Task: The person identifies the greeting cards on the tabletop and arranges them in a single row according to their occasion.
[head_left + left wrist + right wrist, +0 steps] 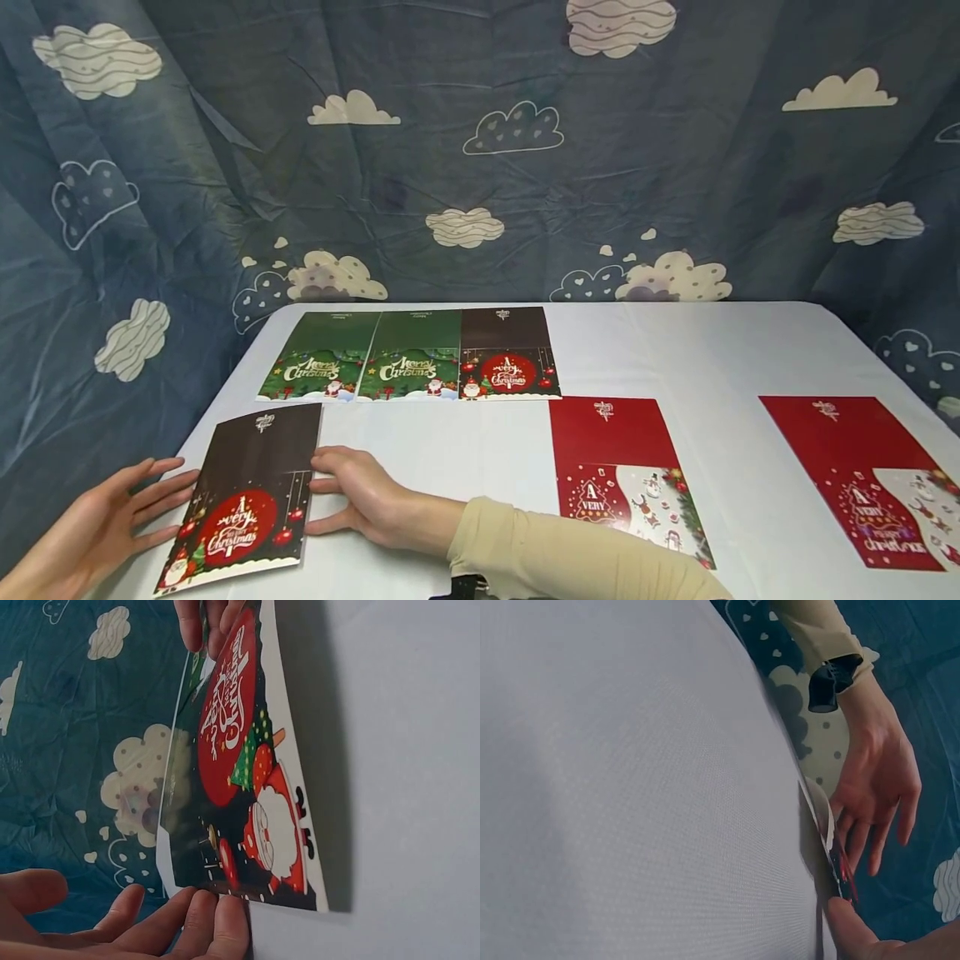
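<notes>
nearest the camera, a beige sleeve (pixel 570 546) crosses the bottom of the head view, its right hand (pixel 373 500) directed toward ten o'clock. the dark card (pixel 242 493) under handling is at eight o'clock on the white surface (pixel 480 454), picture half toward the person and plain half away. taking that card as the dial centre: the right hand is at three o'clock, fingers spread apart, tips against the card's edge and not closed round it; the left hand (pixel 112 523) is at eight to nine o'clock, fingers extended and apart, tips meeting the opposite edge. contact at opposing edges appears intended to steady and square the card while leaving its printed face uncovered. a shadow below the card in the left wrist view suggests that part of it stands just off the surface. at one to two o'clock, a left green card (pixel 320 358), a right green card (pixel 408 358) and a far dark card (pixel 510 354) form a row, side by side; the arrangement reads as deliberate, matching designs adjacent and all turned the same way. at three o'clock are a nearer red card (pixel 626 479) and, well apart from it, an outer red card (pixel 855 479); both follow the same orientation, presumably for legibility. a cloud-patterned cloth (pixel 480 192) hangs behind, toward twelve to one o'clock.
</notes>
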Motion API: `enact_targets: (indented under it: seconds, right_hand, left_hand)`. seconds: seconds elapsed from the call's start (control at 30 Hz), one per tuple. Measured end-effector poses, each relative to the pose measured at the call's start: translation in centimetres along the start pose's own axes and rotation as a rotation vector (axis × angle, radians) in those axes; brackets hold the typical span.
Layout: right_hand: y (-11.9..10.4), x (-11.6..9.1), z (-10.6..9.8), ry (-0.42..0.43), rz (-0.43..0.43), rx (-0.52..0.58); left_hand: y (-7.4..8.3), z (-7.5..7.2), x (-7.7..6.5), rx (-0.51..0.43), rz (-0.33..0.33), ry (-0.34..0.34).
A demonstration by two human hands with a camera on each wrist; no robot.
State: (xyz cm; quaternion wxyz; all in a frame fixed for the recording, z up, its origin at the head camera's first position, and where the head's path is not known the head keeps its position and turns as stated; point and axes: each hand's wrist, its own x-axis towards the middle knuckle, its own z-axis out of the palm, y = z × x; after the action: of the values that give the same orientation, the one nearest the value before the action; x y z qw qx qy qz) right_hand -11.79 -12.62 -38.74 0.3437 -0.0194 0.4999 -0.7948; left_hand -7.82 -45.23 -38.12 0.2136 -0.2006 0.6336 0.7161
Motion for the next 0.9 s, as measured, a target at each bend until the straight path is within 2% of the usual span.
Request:
enact_targets:
  seconds: [0.2, 0.4, 0.5, 0.63, 0.9]
  right_hand:
    - [-0.1, -0.4, 0.0, 0.001, -0.026, -0.025]
    - [-0.6, -0.8, -0.4, 0.004, -0.058, -0.066]
    - [-1.0, -1.1, -0.9, 0.004, -0.065, -0.098]
    - [-1.7, -1.5, -1.6, -0.006, -0.078, -0.134]
    - [-2.8, -1.8, -3.2, -0.009, -0.106, -0.192]
  left_hand:
    - [-0.7, 0.3, -0.3, -0.107, -0.002, -0.012]
    - [-0.9, 0.8, -0.2, -0.112, 0.036, -0.038]
    - [-0.9, 1.0, -0.3, -0.140, 0.056, -0.101]
    - [-0.6, 1.5, -0.3, -0.232, 0.091, -0.243]
    - [0.4, 3.9, 0.3, -0.312, 0.132, -0.372]
